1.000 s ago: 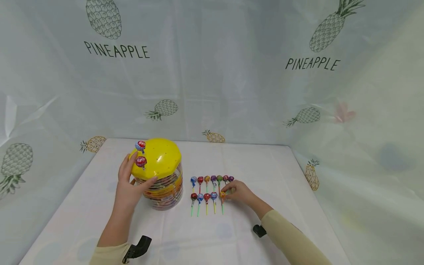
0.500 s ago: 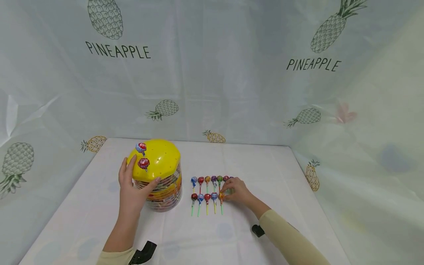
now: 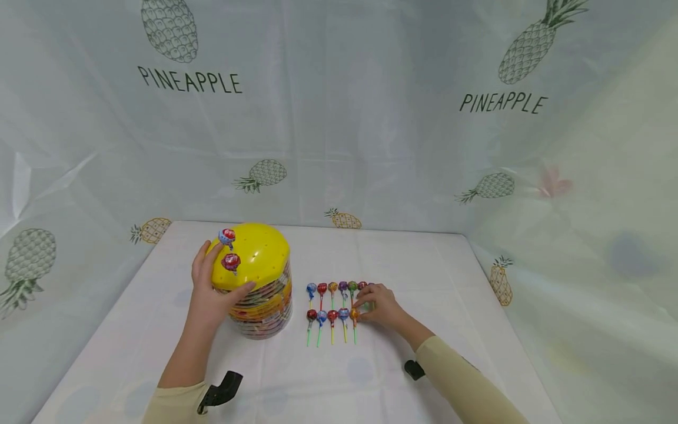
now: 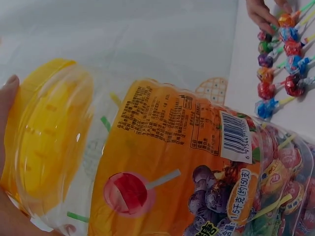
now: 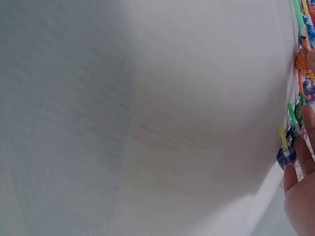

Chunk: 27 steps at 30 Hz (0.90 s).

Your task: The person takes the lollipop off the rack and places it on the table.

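Observation:
A clear candy jar (image 3: 263,321) with a yellow lid (image 3: 259,253) stands left of centre. My left hand (image 3: 208,297) holds it at the lid, thumb in front and fingers on the left. Two lollipop heads (image 3: 231,262) show on the lid's left part; whether they are printed or real I cannot tell. Right of the jar lie two rows of lollipops (image 3: 332,315) with wrapped heads and coloured sticks. My right hand (image 3: 386,309) pinches an orange lollipop (image 3: 354,314) at the front row's right end, partly hiding the back row's end. Its grip is partly cut off in the right wrist view.
A white cloth covers the table (image 3: 318,383). Behind it hangs a curtain (image 3: 371,118) printed with pineapples. In the left wrist view, the jar's orange label (image 4: 147,147) shows, with wrapped candies (image 4: 280,172) inside the base.
The orange lollipop has shifted slightly left towards its row, with my right hand following. The jar and lid have rocked a little under my left hand.

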Available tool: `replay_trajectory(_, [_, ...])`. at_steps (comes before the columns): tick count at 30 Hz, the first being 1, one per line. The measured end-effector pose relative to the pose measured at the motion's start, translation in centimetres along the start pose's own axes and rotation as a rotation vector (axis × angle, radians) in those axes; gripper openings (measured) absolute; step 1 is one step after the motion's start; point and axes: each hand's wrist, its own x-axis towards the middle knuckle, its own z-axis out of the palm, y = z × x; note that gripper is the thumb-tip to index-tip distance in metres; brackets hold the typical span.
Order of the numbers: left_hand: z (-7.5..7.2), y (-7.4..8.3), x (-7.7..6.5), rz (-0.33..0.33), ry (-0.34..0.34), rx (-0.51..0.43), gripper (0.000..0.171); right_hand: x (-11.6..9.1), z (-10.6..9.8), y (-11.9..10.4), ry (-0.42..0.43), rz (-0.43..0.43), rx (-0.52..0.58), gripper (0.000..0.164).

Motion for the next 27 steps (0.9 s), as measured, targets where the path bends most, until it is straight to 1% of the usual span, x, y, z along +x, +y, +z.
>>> replay_trajectory(4, [0.0,-0.1,0.0,0.006,-0.004,-0.014,0.095,0.1,-0.8,-0.6,0.01,0.003,-0.001,0.021])
replay_trajectory(6, [0.0,-0.1,0.0,0.01,-0.005,-0.016,0.094,0.3,-1.6,-1.4,0.032,-0.014,0.034,0.022])
replay_trajectory(8, [0.0,-0.1,0.0,0.013,-0.008,-0.02,0.094,0.7,-2.6,-2.4,0.063,-0.04,0.104,0.023])
replay_trajectory(11, [0.0,-0.1,0.0,0.02,-0.008,-0.026,0.093,1.7,-4.4,-4.4,0.104,-0.078,0.221,0.024])
replay_trajectory(16, [-0.2,-0.2,-0.1,0.036,-0.008,-0.031,0.093,3.6,-7.1,-8.4,0.153,-0.154,0.326,0.026])
replay_trajectory(20, [-0.5,-0.4,0.0,0.038,-0.023,-0.031,0.092,5.0,-8.7,-11.8,0.161,-0.205,0.418,0.026])
replay_trajectory(24, [-0.7,-0.7,0.0,0.047,-0.039,-0.029,0.092,6.2,-9.5,-14.8,0.143,-0.251,0.526,0.026])
replay_trajectory(27, [-0.7,-1.0,0.0,0.053,-0.047,-0.028,0.092,7.2,-9.6,-16.8,0.122,-0.305,0.591,0.026])
